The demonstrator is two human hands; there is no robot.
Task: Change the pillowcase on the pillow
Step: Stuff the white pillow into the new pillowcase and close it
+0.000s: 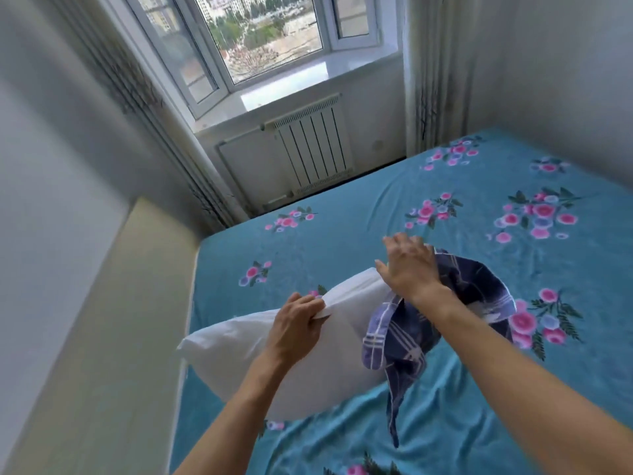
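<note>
The white pillow (274, 347) serves as the landmark; it lies tilted near the left edge of the bed (445, 207), over the teal floral sheet. Left of the pillow runs a pale padded headboard (113, 320), close against the pillow's left corner. On the pillow's upper edge the left hand (296, 329) pinches a fold of white fabric between thumb and curled fingers. To the right of that grip, the blue checked pillowcase (411, 341) bunches around the pillow's right end, one strip trailing down toward the sheet. Above that bunch the right hand (407, 265) hovers with fingers spread and relaxed, holding nothing.

The risk, as I judge it: only the left pinch steadies the pillow, so a tug on the case could pull the pillow out of that small fold, or the case could snag on the pillow's hidden right corner. The trailing strip could also catch underneath.

Room is tight left of the pillow, by the headboard. Right of and beyond it the sheet lies open, toward the radiator (313, 149) and window (260, 39).
</note>
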